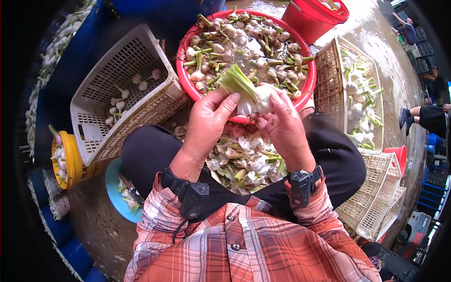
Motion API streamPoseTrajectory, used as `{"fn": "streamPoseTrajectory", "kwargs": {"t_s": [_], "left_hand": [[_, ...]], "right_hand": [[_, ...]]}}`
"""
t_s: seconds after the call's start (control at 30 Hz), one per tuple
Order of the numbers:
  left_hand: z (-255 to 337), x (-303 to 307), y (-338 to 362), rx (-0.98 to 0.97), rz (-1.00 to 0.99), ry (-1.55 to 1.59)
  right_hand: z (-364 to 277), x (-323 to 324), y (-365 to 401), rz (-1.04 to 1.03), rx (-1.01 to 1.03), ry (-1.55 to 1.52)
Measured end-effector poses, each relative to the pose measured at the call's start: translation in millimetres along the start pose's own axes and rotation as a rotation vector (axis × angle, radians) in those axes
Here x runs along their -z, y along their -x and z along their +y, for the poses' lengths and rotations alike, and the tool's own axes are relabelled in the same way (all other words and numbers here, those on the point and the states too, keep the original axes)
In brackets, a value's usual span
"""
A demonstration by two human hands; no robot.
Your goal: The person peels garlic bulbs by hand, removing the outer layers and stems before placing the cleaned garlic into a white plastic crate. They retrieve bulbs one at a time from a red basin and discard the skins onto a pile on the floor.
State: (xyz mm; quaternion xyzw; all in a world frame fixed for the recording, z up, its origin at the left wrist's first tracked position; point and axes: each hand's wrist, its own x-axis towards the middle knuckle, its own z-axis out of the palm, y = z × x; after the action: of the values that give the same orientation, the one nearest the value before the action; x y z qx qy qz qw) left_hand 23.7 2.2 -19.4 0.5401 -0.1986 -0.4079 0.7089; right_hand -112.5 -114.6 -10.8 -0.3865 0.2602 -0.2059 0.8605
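A white garlic bulb (263, 97) with a wide pale-green stalk and skin (236, 84) is held over the near rim of a red basin (311, 77). My left hand (209, 122) is closed, pinching the stalk-and-skin side between thumb and fingers. On the bulb's other side, my right hand (287, 129) is closed round it, fingertips partly hidden. Unpeeled garlic bulbs (230, 32) with short stems float in the basin's water. Below my hands, between my knees, lies a heap of garlic peelings (249, 162).
To the left stands a tilted white crate (89, 117) with several bulbs, a yellow bucket (77, 160) and a light-blue basin (114, 188). At right are a crate of trimmed garlic (359, 110), stacked crates (366, 197) and a red bucket (312, 21). Another person's legs (423, 120) show far right.
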Motion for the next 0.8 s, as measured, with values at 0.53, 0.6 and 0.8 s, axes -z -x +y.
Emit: {"fn": "streamPoseTrajectory", "kwargs": {"t_s": [0.53, 0.6, 0.8], "left_hand": [[0.9, 0.9, 2.9, 0.138, -0.119, 0.056], [4.4, -4.0, 3.5, 0.134, -0.051, 0.179], [3.1, -1.6, 1.9, 0.055, 0.011, -0.018]], "right_hand": [[19.3, 28.5, -8.0, -0.244, -0.308, -0.374], [22.0, 27.6, -8.2, -0.297, -0.325, -0.278], [10.7, 4.1, 0.1, -0.082, -0.193, 0.127]]}}
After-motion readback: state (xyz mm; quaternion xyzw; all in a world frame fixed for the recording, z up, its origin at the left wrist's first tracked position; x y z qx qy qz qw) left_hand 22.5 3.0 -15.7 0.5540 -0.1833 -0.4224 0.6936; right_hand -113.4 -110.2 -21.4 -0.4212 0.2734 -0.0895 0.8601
